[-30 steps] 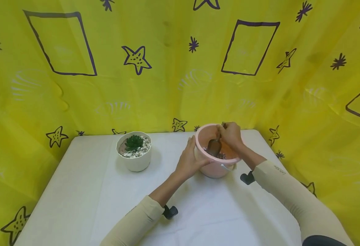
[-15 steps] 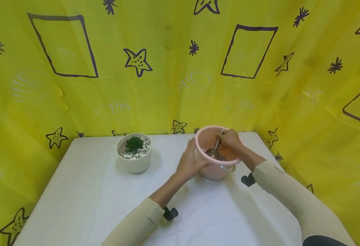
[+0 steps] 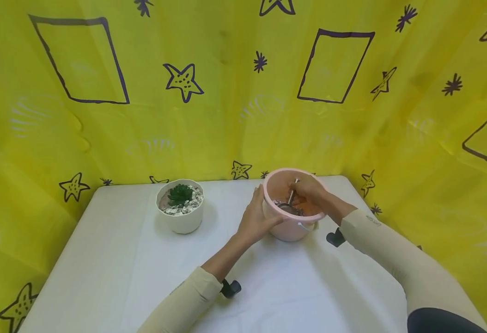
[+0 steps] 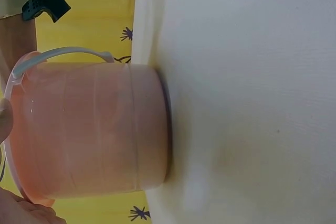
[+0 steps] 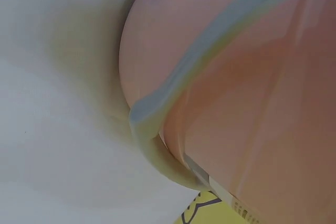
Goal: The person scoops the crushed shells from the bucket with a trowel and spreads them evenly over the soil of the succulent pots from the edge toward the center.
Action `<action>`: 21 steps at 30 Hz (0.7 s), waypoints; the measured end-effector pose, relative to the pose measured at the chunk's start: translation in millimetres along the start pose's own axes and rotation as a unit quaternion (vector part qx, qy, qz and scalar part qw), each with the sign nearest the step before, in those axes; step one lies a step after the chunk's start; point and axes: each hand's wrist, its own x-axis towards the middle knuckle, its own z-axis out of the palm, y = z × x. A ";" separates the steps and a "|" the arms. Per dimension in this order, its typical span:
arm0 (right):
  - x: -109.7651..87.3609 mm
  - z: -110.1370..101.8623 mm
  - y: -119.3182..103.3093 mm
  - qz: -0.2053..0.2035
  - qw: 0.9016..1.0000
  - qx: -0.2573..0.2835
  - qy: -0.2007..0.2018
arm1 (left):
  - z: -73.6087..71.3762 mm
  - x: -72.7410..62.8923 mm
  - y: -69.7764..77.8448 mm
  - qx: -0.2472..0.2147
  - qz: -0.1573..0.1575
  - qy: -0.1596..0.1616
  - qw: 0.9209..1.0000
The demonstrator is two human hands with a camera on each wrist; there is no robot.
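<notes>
Pink bucket (image 3: 289, 232): stands upright on the white desk (image 3: 114, 245), at about 1 o'clock from the desk's middle in the head view. Its pale carrying handle (image 4: 73, 51) is folded down along the outside.

Left hand (image 3: 254, 221): spread wide, holding the bucket's rim, fingers along 9 o'clock, thumb near 6 o'clock.

Right hand (image 3: 310, 188): inside the bucket, forearm crossing the rim near 3 o'clock; fingers closed on the handle of a scoop (image 3: 292, 198). The scoop tilts, its head at about 7 o'clock in loose material (image 3: 300, 212) (too small to identify).

White pot (image 3: 185, 224): upright at 9 o'clock from the bucket, well apart, containing a green plant (image 3: 179, 194) and pale stones (image 3: 191, 206).

Yellow patterned cloth (image 3: 222, 120): hangs at 12 o'clock, behind the desk.
</notes>
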 end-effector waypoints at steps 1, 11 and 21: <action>-0.1 0.3 0.1 0.003 1.000 -0.002 0.001 | 0.3 -0.4 -0.2 0.001 -0.001 0.000 1.000; 4.4 -3.1 1.4 -0.008 1.000 0.008 0.002 | 0.7 0.0 -0.7 0.005 -0.007 -0.003 1.000; 2.1 -2.8 -4.4 0.000 0.999 0.033 -0.004 | -4.5 1.2 1.6 0.023 -0.014 -0.006 1.000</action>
